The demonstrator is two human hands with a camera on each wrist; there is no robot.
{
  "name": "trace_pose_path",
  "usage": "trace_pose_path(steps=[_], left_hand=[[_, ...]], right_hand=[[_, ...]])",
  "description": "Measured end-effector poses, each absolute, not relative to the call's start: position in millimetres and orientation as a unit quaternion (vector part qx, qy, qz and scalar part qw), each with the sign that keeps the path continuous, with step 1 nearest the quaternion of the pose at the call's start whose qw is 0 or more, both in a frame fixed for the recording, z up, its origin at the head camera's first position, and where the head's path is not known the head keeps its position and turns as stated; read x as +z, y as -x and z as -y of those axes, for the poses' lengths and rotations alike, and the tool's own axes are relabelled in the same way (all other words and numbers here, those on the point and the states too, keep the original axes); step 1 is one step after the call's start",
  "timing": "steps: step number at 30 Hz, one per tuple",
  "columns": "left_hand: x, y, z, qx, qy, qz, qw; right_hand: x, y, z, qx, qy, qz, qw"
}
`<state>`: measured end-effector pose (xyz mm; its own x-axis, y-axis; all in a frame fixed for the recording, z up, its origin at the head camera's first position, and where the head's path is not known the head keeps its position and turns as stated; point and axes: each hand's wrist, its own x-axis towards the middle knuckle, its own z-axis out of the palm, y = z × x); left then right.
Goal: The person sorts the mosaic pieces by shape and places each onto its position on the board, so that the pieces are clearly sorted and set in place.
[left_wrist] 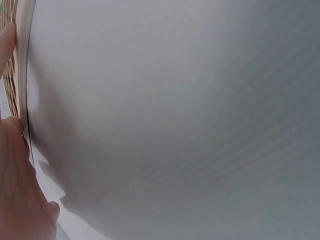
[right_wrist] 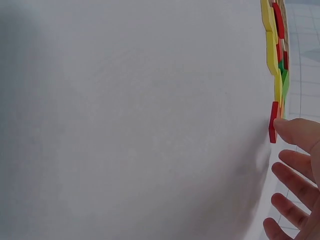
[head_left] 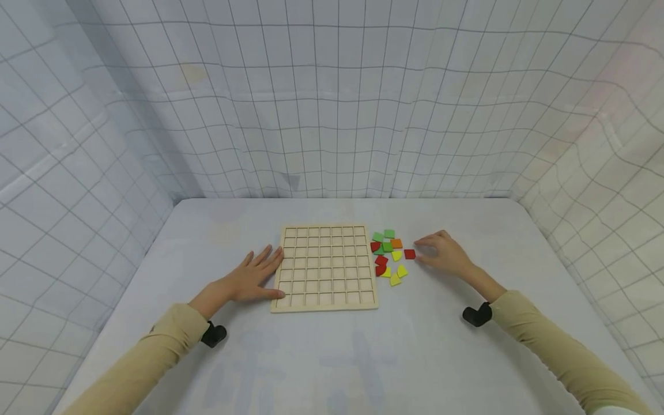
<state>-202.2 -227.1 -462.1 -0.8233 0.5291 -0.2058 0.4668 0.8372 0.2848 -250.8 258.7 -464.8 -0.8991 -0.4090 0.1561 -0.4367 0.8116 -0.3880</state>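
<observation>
Board: might've slid if spread-out left hand pushed
Red tile: might've slid if loose-fingered right hand bumped it

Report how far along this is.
Done: little, apparently; none of the coloured pieces shows in a cell of the wooden board. In hand: the left hand rests on the board's left edge; the right hand appears to touch the red square tile. Remaining: probably placing that tile and the others, beside the board's right edge.

Red, green, yellow, orange tiles; pale beige gridded board
</observation>
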Motion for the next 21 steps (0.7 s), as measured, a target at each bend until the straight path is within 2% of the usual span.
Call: trace_pose_path(steps=[21], left_hand=[[-457.3, 201.4, 226.5, 0.093, -0.267, -0.949, 0.14]], right_hand=[[-467.9, 250.7, -252.9, 0.207, -0.224, 0.952, 0.019]])
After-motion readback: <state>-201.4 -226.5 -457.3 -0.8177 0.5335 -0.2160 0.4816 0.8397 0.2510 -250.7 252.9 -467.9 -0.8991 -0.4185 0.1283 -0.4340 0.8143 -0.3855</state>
